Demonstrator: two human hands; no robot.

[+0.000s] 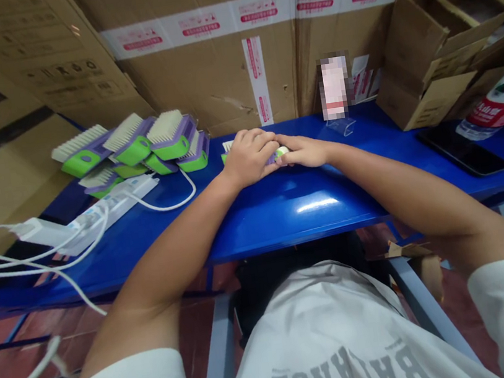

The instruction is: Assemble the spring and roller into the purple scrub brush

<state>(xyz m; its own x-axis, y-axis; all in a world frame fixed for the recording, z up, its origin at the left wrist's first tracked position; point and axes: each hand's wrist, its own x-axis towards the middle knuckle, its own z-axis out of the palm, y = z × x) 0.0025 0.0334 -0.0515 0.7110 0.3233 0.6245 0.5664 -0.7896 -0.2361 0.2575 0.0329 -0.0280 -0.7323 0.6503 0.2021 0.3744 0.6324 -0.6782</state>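
Both hands meet over a green and purple brush (271, 159) near the back of the blue table. My left hand (250, 156) lies across its top with curled fingers and covers most of it; a few pale bristles show beyond the knuckles. My right hand (303, 149) pinches the brush's right end, where a whitish part shows between thumb and fingers. To the left, several similar brushes (126, 145) are piled in two layers, bristles up.
A white power strip (96, 216) with looping cables lies at the left. A clear stand (341, 126) holds a blurred card at the back. On the right are a black phone (462, 150), a bottle (498, 104) and open cardboard boxes (425, 58). Large cartons (207, 70) line the back.
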